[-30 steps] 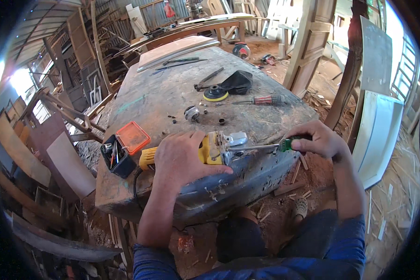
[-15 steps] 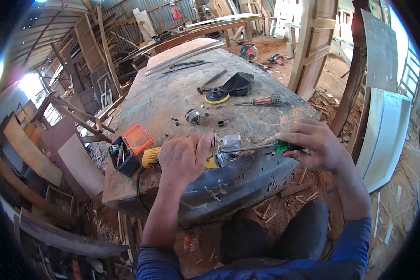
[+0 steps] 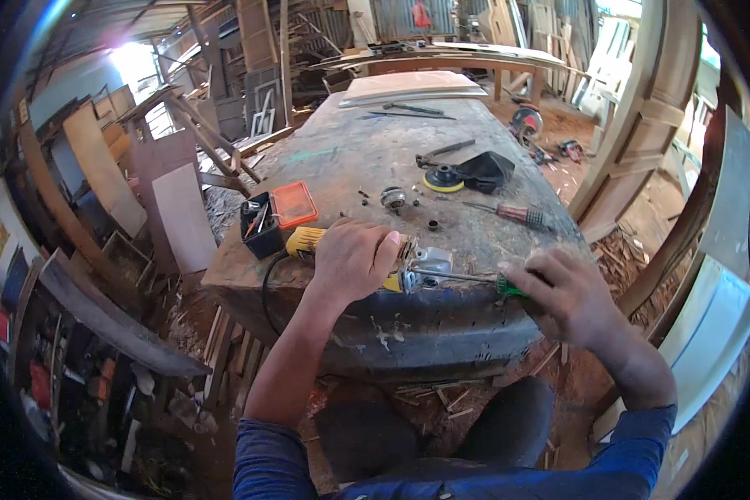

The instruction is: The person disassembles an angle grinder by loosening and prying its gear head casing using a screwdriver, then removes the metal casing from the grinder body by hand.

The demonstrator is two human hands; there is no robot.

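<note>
At the near edge of the workbench lies a yellow power tool (image 3: 303, 242) with a silver metal head (image 3: 433, 259), probably an angle grinder. My left hand (image 3: 354, 260) is closed over its body, close to the head. My right hand (image 3: 565, 293) grips the green handle of a screwdriver (image 3: 458, 276), mostly covered by the fingers. The screwdriver's shaft runs leftward, with its tip at the metal head; the exact contact point is hard to see. Beyond the tool sit a round metal part (image 3: 393, 198) and a small dark ring (image 3: 432, 224).
A black box with an orange lid (image 3: 294, 204) stands at the bench's left. Farther back are a yellow-rimmed backing pad (image 3: 443, 178), a black pouch (image 3: 487, 171), pliers-like tool (image 3: 446, 153) and red-handled screwdriver (image 3: 521, 214). A black cord (image 3: 267, 287) hangs off the front edge.
The view has swung to the left, so the bench appears farther right. My right hand has rolled around the screwdriver's handle, while my left hand keeps its hold on the tool.
</note>
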